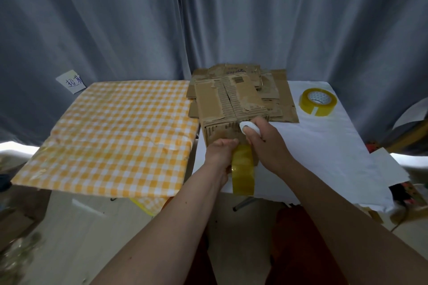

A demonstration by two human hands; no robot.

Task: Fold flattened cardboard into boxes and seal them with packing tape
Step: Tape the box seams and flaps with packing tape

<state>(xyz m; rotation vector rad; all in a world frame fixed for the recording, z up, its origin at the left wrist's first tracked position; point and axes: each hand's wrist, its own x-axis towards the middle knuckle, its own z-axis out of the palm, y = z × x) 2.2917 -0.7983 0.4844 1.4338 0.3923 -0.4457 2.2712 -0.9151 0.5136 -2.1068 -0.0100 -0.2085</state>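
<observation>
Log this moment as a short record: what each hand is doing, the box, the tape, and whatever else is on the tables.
left hand: grips the yellowish roll of packing tape against the box's near face
right hand: holds a small white oval cutter at the box's near top edge
box: worn brown cardboard box, folded up, on the white-covered table
spare tape: second yellowish tape roll, lying flat to the right
stock: flattened cardboard pieces behind the box
left table: yellow-and-white checked cloth
</observation>
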